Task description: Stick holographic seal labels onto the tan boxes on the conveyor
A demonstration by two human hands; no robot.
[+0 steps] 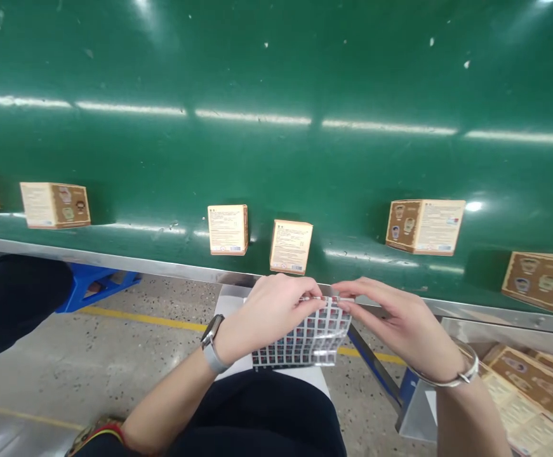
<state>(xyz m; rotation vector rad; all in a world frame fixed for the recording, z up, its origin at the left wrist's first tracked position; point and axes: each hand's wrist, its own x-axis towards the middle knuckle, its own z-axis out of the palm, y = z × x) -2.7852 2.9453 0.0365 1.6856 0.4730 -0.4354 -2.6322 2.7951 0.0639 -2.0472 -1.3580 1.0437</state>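
A sheet of small rectangular stickers (299, 339), pale with rows of dark and reddish cells, hangs over my lap just in front of the table edge. My left hand (279, 311) pinches its upper edge between thumb and fingers and covers its upper left part. Close beside it, my right hand (390, 317) is closed on the upper right corner. Directly beyond my hands stands a small cream box (291, 246) with printed text. Another cream box (227, 230) is a little to its left. Both boxes are apart from my hands.
Several brown-and-cream boxes stand along the green table (276, 158), including one box (423, 226) at right and another box (56, 205) at left. A metal rim (162, 260) borders the table. More cartons (528, 381) lie in a container at lower right. A blue stool (90, 282) is at left.
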